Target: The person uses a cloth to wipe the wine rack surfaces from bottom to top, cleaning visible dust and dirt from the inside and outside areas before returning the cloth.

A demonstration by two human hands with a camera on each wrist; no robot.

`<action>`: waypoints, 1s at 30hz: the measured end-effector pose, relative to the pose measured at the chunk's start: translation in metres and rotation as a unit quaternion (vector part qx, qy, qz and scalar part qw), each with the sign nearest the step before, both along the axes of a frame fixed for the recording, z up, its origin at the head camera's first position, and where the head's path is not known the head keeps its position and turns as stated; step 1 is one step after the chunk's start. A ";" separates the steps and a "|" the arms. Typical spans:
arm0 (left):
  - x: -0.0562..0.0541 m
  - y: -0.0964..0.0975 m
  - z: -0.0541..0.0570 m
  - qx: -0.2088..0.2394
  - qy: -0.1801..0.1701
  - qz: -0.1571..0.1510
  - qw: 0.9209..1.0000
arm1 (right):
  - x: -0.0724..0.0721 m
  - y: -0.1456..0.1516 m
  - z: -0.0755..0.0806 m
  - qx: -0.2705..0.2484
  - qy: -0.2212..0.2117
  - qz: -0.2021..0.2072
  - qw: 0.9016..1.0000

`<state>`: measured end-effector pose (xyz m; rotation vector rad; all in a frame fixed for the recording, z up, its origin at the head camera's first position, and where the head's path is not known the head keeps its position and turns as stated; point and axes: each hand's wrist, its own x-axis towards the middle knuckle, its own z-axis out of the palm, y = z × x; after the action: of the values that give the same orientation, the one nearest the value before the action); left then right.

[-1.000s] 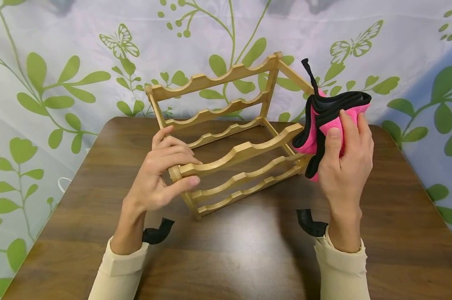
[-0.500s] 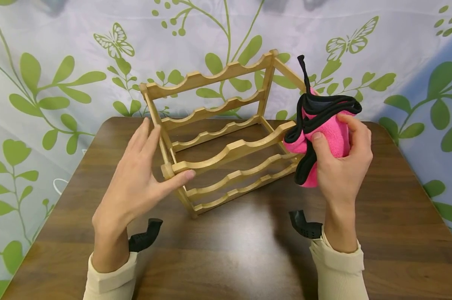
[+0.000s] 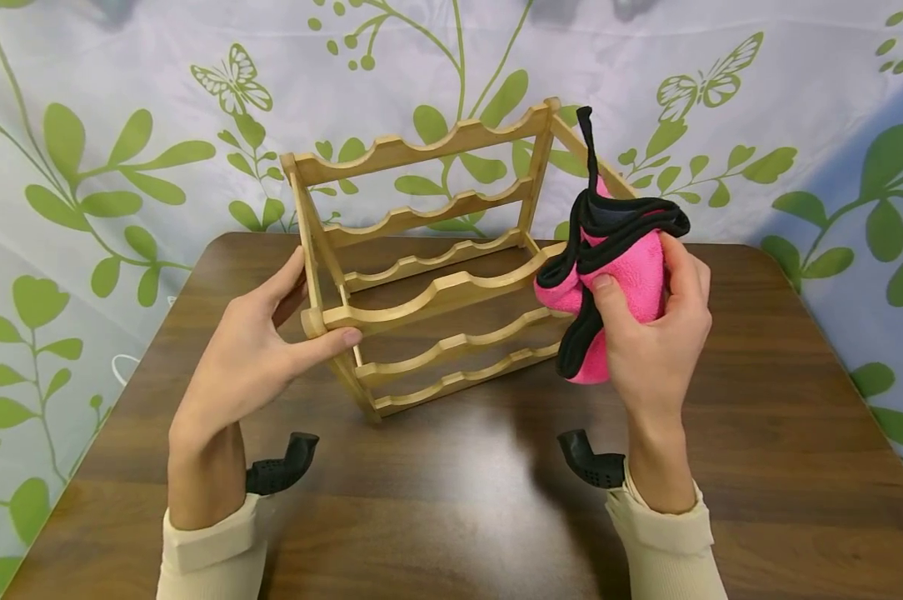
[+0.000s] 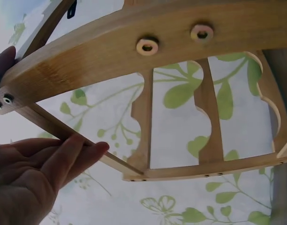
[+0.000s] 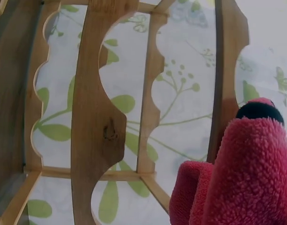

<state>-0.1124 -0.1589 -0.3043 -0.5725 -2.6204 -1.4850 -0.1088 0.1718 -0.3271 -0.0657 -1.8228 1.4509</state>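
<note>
A light wooden wine rack (image 3: pixel 451 292) with scalloped slats stands at an angle on the table. My left hand (image 3: pixel 230 362) grips its left end, the thumb over the front top corner and the fingers at the side rail. In the left wrist view, fingertips (image 4: pixel 94 150) lie against that narrow rail. My right hand (image 3: pixel 657 333) holds a bunched pink cloth (image 3: pixel 635 271) with black edging and a hanging loop, thumb in front. The cloth overlaps the right end of the front top slat in the head view. Pink pile (image 5: pixel 251 173) fills the lower right wrist view.
The brown wooden table (image 3: pixel 451 517) extends around the rack. Behind it hangs a pale curtain (image 3: pixel 391 75) with green leaves and butterflies. Black curved wrist mounts (image 3: pixel 282 467) stick out inward from both sleeves. A white cable loop (image 3: pixel 124 367) shows at the table's left edge.
My left hand has released the front top slat, opened out leftward, and now grips the left end. My right hand has moved left with the cloth, and the rack has shifted slightly left.
</note>
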 end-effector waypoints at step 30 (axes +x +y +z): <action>-0.022 -0.019 -0.018 0.170 -0.009 -0.101 0.980 | 0.032 -0.046 0.018 0.043 0.215 0.111 0.969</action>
<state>-0.1342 -0.1777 -0.3223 -0.8059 -2.2963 -1.9488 -0.0771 0.1257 -0.3090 0.4765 -1.5624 1.4015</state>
